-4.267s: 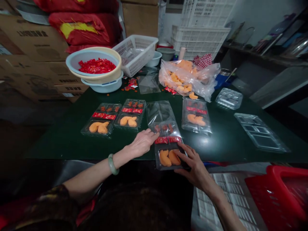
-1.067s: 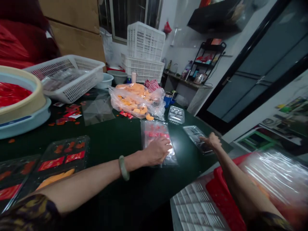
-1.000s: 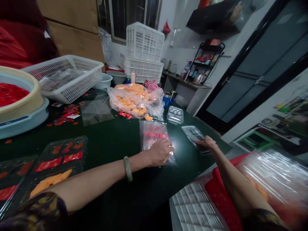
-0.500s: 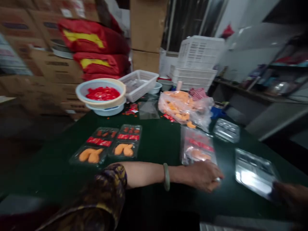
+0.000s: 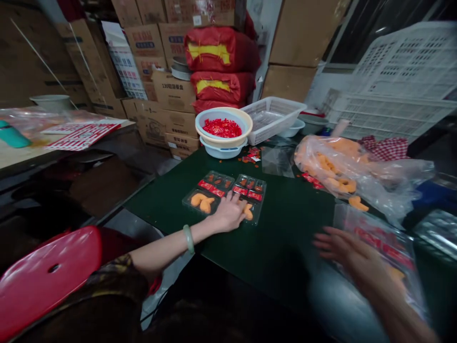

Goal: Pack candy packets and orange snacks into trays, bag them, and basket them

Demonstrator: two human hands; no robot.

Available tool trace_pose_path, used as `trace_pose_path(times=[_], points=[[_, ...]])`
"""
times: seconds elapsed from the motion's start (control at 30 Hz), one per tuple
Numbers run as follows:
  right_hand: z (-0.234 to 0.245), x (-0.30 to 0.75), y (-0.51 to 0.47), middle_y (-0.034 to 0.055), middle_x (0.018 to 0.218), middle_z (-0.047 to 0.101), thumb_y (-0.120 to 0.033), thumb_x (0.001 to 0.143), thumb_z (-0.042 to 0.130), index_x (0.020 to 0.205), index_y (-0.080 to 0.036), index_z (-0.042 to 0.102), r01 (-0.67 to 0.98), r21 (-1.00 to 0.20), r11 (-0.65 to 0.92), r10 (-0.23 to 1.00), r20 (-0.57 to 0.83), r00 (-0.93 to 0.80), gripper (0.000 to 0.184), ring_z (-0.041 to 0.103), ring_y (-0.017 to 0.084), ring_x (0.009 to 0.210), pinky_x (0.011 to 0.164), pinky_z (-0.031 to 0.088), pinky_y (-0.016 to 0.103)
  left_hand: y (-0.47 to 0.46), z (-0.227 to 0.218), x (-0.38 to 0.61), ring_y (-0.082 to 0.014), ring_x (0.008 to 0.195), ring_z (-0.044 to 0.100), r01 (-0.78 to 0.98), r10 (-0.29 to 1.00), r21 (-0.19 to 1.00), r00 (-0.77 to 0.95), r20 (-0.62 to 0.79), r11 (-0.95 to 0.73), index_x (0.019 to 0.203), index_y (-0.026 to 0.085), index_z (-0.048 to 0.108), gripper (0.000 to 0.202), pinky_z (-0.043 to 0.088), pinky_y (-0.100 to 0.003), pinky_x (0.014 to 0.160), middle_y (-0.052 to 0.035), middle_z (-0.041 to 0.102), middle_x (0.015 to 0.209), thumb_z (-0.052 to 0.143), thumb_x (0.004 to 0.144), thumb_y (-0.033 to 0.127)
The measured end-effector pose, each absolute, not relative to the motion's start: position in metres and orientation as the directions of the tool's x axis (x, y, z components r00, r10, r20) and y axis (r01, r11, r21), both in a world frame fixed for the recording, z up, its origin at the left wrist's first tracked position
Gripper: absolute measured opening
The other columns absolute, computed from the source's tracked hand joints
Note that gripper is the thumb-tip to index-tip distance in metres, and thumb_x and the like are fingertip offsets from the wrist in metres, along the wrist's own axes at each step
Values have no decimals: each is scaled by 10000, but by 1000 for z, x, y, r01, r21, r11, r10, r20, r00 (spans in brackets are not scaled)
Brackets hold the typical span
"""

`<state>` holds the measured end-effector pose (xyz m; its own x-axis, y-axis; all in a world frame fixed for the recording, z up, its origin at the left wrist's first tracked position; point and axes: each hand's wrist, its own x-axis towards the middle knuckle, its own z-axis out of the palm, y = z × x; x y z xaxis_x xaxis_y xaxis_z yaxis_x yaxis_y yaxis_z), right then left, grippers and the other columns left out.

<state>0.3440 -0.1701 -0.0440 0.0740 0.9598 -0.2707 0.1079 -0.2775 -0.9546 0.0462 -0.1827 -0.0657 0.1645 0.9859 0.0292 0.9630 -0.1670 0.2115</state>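
My left hand reaches forward, fingers laid on the near end of a clear filled tray holding orange pieces and red sachets. A second filled tray lies right beside it on the left. Motion blurs my right hand, which hovers with fingers spread and nothing in it over the dark green table. That hand is next to a filled tray wrapped in a clear bag. A green bangle sits on my left wrist.
A bowl of red sachets and a white basket stand at the table's back. A big clear bag of orange pieces lies at the right. Cardboard boxes, red sacks, white crates and a red stool surround the table.
My view swung left. My left hand left the bagged tray and moved across to the two open filled trays. My right hand came away from the empty trays toward the bagged tray.
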Motion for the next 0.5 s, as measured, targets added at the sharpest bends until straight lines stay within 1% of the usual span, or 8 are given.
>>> trace_pose_path(times=[0.07, 0.1, 0.2, 0.3, 0.4, 0.43, 0.5], points=[[-55, 277, -152, 86, 816, 669, -132, 723, 624, 858, -158, 573, 37, -914, -405, 913, -406, -29, 147, 659, 170, 658, 568, 537, 267, -175, -74, 43, -465, 1299, 224, 972, 986, 178, 160, -40, -151, 1325, 190, 424, 491, 318, -624, 940, -167, 308, 1439, 410, 872, 379], [-60, 246, -143, 56, 760, 661, -106, 732, 610, 822, -163, 543, 22, -897, -442, 895, -443, -50, 125, 646, 148, 600, 534, 529, 251, -173, -76, 44, -485, 1294, 213, 971, 984, 179, 171, -49, -160, 1339, 210, 408, 502, 323, -633, 926, -157, 299, 1446, 396, 875, 401], [-69, 187, -117, -18, 521, 560, -127, 808, 544, 763, -162, 500, 12, -854, -520, 851, -519, -78, 71, 558, 113, 421, 441, 502, 244, -174, -78, 47, -507, 1264, 235, 962, 983, 207, 181, -4, -176, 1325, 239, 423, 494, 358, -634, 883, -136, 316, 1435, 379, 875, 439], [-73, 176, -100, -55, 382, 446, -216, 838, 546, 713, -154, 500, 23, -834, -551, 832, -552, -60, 147, 425, 90, 291, 321, 401, 213, -178, -78, 46, -463, 1238, 297, 935, 980, 294, 196, 44, -200, 1284, 235, 467, 478, 382, -606, 887, -115, 354, 1410, 337, 889, 471], [-75, 185, -95, -74, 343, 400, -278, 813, 602, 660, -151, 503, -11, -833, -553, 832, -551, -64, 222, 330, 52, 250, 270, 278, 160, -182, -80, 47, -398, 1247, 316, 897, 972, 375, 218, 85, -234, 1237, 207, 504, 482, 381, -549, 945, -98, 381, 1391, 329, 891, 493], [-75, 187, -95, -74, 351, 412, -284, 804, 616, 654, -149, 506, -33, -840, -541, 840, -538, -65, 230, 331, 43, 254, 271, 267, 149, -183, -81, 48, -383, 1251, 317, 893, 972, 385, 214, 97, -234, 1231, 194, 506, 485, 376, -536, 962, -100, 388, 1384, 342, 887, 494], [-75, 190, -96, -48, 420, 501, -294, 797, 626, 671, -150, 513, -82, -859, -505, 863, -502, -62, 222, 423, 50, 303, 297, 324, 144, -185, -84, 53, -356, 1249, 335, 888, 971, 392, 208, 120, -238, 1234, 165, 497, 500, 370, -512, 984, -120, 401, 1364, 364, 881, 494]])
